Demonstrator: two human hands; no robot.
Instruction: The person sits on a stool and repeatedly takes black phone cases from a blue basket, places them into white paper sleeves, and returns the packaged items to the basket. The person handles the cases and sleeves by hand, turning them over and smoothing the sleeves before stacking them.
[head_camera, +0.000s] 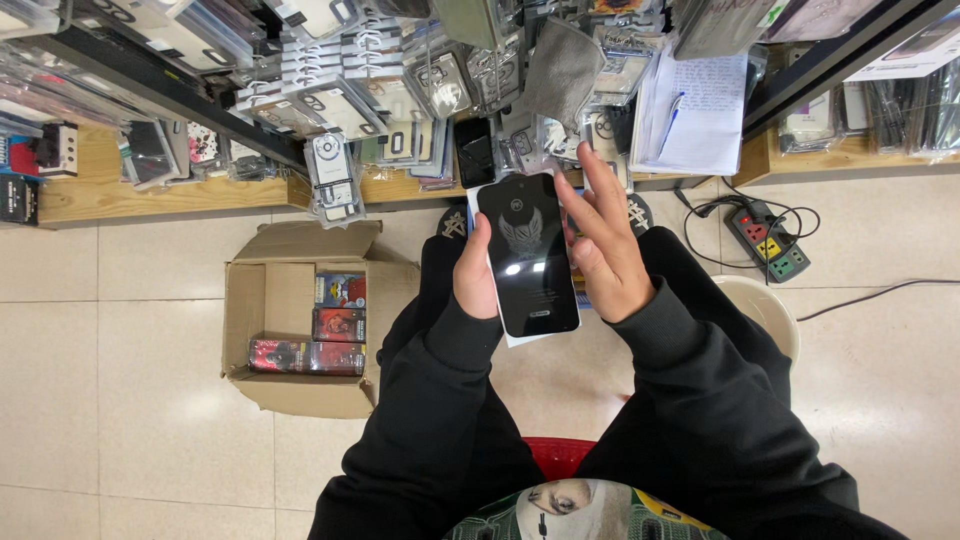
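My left hand (474, 272) pinched the black phone (527, 255) edge-on while my right hand (603, 250), fingers spread, only brushed it, so I judged it might slip to the floor (130, 400).

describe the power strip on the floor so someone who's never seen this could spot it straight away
Start at the wooden shelf base running along the top right, below the hanging notepad. On the pale floor tiles just in front of it, right of the person's right knee, lies the power strip. It is dark, with red, yellow and green sockets and a looping black cable.
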